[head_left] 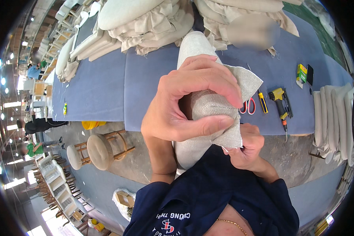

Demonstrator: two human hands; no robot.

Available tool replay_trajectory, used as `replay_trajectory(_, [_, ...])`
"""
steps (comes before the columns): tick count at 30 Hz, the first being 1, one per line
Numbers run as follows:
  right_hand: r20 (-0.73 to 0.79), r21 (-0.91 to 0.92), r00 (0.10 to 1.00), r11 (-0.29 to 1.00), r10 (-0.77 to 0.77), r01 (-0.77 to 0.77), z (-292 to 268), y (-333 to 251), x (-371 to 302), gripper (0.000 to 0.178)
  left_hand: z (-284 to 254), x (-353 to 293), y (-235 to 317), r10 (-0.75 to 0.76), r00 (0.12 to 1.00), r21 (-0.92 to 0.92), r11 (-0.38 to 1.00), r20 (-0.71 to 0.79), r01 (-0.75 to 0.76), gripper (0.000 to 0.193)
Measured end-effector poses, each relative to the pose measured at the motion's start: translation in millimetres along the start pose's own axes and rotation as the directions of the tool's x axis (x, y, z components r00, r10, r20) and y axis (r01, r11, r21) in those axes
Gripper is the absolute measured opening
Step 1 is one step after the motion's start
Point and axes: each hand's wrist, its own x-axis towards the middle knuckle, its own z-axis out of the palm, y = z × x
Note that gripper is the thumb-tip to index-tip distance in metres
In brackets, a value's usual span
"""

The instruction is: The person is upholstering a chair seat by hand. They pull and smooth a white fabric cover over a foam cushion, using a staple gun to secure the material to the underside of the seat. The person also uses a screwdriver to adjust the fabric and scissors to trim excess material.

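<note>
An upholstered panel in light beige fabric (196, 43) stands up close to me, seen along its length from its near end. My left hand (185, 92) clamps this end from the left, fingers over the top and thumb below, around the coarse-woven cloth. A loose fabric flap (247, 80) with a cut edge sticks out to the right. Lower down, my right hand (246, 146) has its fingers closed at another hanging fabric corner (230, 137), pinching it. The fingertips of the right hand are partly hidden behind that cloth.
Red-handled scissors (252, 106), a yellow screwdriver (262, 103) and a yellow staple gun (280, 103) lie on the blue-grey table (94, 90). Stacked cushions (145, 23) line its far side. More covered panels (334, 118) hang at right; a round stool (100, 151) stands left.
</note>
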Motion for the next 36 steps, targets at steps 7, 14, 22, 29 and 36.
replay_trajectory(7, [0.068, 0.041, 0.998, 0.999, 0.006, -0.008, -2.2, -4.9, 1.8, 0.011, 7.3, -5.8, 0.8, -0.003, 0.999, 0.015, 1.000, -0.048, 0.004, 0.025])
replay_trajectory(14, [0.178, 0.113, 0.976, 0.982, 0.129, -0.150, 5.4, -15.1, 19.6, 0.012, 0.4, -16.7, -1.2, 0.065, 0.980, 0.019, 0.998, -0.187, -0.063, 0.027])
replay_trajectory(22, [0.626, -0.085, 0.762, 0.986, 0.166, -0.145, 10.8, -15.0, 34.6, 0.027, -71.3, -75.3, 30.5, 0.094, 0.972, -0.032, 0.994, -0.214, -0.104, 0.018])
replay_trajectory(29, [0.167, -0.559, 0.750, 0.688, 0.640, -0.463, -66.9, 161.3, -35.4, 0.049, -85.0, -179.3, 65.2, 0.091, 0.735, 0.348, 0.915, -0.672, 0.205, 0.053])
replay_trajectory(36, [0.136, -0.890, 0.758, 0.415, 0.638, -0.190, -132.7, 290.9, -55.6, 0.034, -10.5, -194.5, 85.6, 0.120, 0.420, 0.315, 0.844, -0.900, 0.434, 0.098])
